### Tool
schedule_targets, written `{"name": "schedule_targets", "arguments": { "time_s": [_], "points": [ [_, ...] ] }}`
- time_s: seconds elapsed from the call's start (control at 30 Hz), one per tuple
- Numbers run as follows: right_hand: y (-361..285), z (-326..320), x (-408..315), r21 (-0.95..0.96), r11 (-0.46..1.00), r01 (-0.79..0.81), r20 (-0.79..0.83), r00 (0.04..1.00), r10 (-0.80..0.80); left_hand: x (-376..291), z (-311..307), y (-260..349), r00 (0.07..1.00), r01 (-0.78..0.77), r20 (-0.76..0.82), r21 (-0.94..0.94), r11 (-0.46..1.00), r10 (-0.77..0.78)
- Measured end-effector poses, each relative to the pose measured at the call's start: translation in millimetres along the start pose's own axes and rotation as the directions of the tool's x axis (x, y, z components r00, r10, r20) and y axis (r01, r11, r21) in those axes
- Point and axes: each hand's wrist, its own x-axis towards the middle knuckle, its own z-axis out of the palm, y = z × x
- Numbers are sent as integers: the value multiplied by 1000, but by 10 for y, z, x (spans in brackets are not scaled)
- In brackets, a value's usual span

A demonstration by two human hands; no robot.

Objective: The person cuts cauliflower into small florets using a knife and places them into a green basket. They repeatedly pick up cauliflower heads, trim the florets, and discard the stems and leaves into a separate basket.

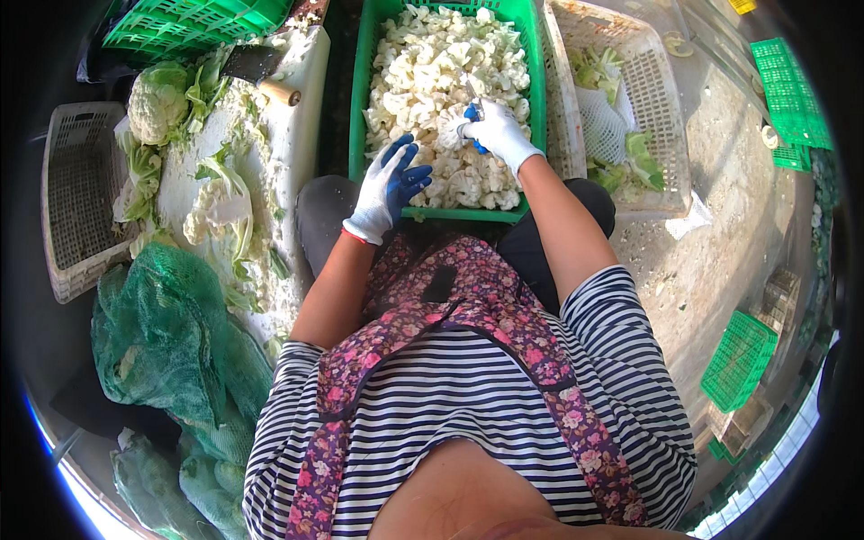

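A green plastic crate (357, 101) full of cut cauliflower florets (452, 50) stands before me, between my knees. Over its near left part is my left hand (387, 187), in a white glove with blue-coated fingers. Those fingers are spread and hold nothing. My right hand (503, 131), gloved alike, is closed around a small knife, whose narrow blade (470, 88) points away from me; its handle is hidden in the fist. A larger cauliflower piece (450, 131) lies right by the right fingers; whether they touch it I cannot tell.
At left, a white work surface (297, 135) bears a cleaver (253, 64), a cauliflower head (158, 104) and a cut piece (206, 212). Nearby are a green mesh sack (162, 331) and a grey crate (84, 270). A dirty white crate (665, 121) with leaves stands at right.
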Motion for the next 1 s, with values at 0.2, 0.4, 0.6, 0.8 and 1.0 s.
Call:
{"name": "schedule_targets", "arguments": {
  "time_s": [0.2,0.4,0.6,0.8,1.0],
  "points": [
    [14,-133,-226,240,970,-43,5,999,43,93,117,-126,991,125,75,-211,969,-112],
    [-43,8,-89,-148,985,-87,-68,995,77,202,134,-269,989,141,-5,-265,954,-148],
    [21,91,96,-210,972,-105,-4,994,106,374,-37,-424,973,-150,206,231,961,102],
    [124,96,61,340,940,-24,76,997,-2,208,164,-110,990,36,136,73,997,-46],
    [-166,22,-539,422,883,204,18,972,-233,90,355,193,985,67,167,-165,984,-40]
  ]
}}
